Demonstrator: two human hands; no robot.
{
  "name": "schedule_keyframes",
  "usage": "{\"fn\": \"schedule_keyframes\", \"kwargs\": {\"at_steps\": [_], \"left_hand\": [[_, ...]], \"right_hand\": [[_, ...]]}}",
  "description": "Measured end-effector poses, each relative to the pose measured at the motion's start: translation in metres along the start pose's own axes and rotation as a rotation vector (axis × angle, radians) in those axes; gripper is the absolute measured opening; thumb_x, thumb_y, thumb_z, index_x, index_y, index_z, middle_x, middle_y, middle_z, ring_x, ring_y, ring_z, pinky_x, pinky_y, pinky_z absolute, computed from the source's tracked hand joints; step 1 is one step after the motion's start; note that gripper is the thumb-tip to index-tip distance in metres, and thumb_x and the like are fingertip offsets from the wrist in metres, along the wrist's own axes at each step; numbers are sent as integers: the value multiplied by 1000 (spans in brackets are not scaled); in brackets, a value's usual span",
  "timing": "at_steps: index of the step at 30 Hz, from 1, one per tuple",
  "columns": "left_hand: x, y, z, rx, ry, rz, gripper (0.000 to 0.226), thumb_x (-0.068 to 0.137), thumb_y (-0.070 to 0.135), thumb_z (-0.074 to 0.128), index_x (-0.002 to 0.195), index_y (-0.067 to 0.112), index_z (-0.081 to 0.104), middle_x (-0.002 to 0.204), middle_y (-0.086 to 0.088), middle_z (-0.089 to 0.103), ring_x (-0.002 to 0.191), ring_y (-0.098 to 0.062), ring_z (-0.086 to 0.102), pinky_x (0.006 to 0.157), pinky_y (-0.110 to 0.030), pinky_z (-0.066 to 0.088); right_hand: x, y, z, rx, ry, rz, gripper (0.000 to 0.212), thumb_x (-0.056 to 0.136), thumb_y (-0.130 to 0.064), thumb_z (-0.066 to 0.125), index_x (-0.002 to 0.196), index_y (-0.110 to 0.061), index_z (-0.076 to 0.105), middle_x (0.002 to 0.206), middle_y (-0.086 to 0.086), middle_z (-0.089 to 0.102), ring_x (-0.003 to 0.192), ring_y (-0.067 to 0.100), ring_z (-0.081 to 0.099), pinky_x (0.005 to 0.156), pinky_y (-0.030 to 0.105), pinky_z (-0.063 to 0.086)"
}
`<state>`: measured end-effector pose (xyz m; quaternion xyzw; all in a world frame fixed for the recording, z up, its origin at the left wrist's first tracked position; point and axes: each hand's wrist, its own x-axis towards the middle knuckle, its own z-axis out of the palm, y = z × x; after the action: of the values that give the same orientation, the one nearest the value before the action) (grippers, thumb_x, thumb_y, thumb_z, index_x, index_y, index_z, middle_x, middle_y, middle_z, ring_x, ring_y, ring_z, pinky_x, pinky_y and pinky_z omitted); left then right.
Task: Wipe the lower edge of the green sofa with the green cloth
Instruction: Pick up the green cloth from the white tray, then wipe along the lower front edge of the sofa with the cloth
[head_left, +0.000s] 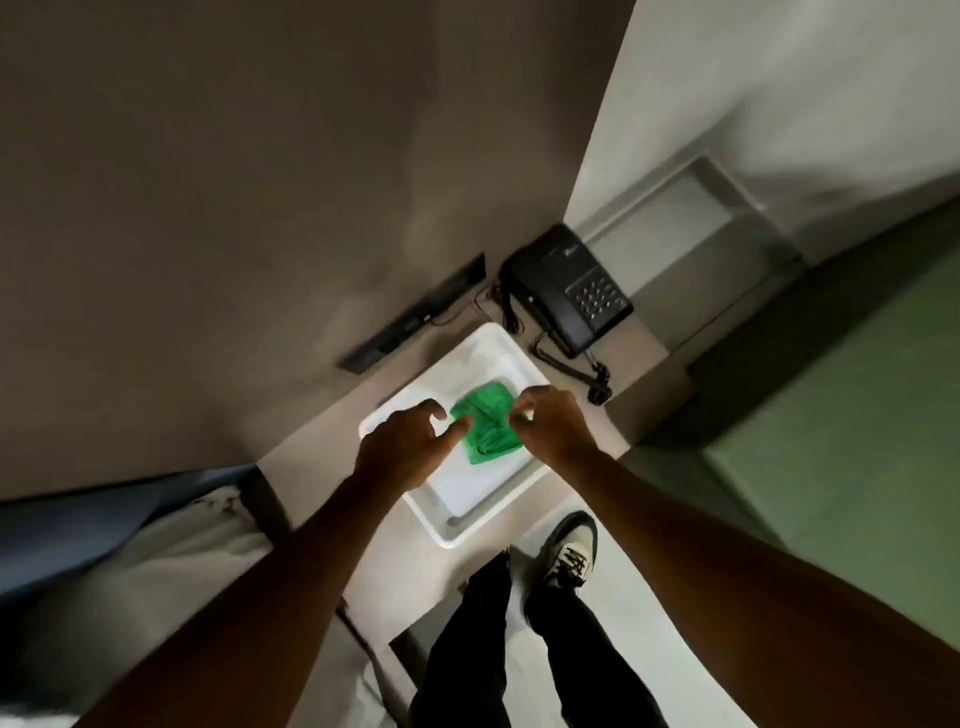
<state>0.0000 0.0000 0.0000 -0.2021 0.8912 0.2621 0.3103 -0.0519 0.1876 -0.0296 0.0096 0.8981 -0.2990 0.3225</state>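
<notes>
Apparently both hands (402, 441) (550, 423) pinch the green cloth (485, 423) in the white tray (467, 525).

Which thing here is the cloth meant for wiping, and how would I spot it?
Find the black telephone on the beige ledge against the wall; beside it sits a white tray. The green cloth lies crumpled inside it, between the left hand and right hand. It is the only bright green thing on that pale tray.

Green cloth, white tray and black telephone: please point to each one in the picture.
green cloth (485, 418): head view, middle of the crumpled fabric between the hands.
white tray (480, 338): head view, far rim near the wall.
black telephone (563, 288): head view, top of the body, left of the keypad.
</notes>
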Motion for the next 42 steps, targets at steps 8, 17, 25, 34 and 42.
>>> {"fn": "schedule_keyframes", "kwargs": {"at_steps": [8,17,25,34,42], "left_hand": [[54,-46,62,-503,100,-130,78,71,84,28,113,29,64,97,7,68,89,-25,64,87,-50,51],[27,-22,11,-381,85,122,80,75,91,28,130,36,47,106,-1,66,104,-28,63,95,-56,52],[-43,111,47,-16,-22,609,66,85,70,39,137,32,52,106,11,62,96,-18,64,80,-36,51],[-156,270,190,632,-251,1476,63,89,61,47,129,14,63,117,-4,67,101,-27,63,82,-39,55],[-231,353,314,1030,-440,1665,67,86,65,48,136,21,54,129,0,62,111,-23,60,84,-38,52]], "right_hand": [[84,38,100,60,21,166,61,79,-32,75,128,-9,47,126,17,58,118,40,58,99,52,50],[3,40,77,558,4,197,46,70,-23,82,107,-3,64,109,21,68,102,38,67,89,51,56],[-142,109,30,1236,294,288,25,82,1,68,105,-10,67,92,4,77,84,19,73,75,35,61],[-252,232,44,1683,782,496,25,84,6,66,99,-12,74,91,10,80,80,19,76,70,32,62],[-322,313,58,1989,1186,677,40,79,10,65,89,-26,78,84,0,81,77,13,76,66,24,59]]}}
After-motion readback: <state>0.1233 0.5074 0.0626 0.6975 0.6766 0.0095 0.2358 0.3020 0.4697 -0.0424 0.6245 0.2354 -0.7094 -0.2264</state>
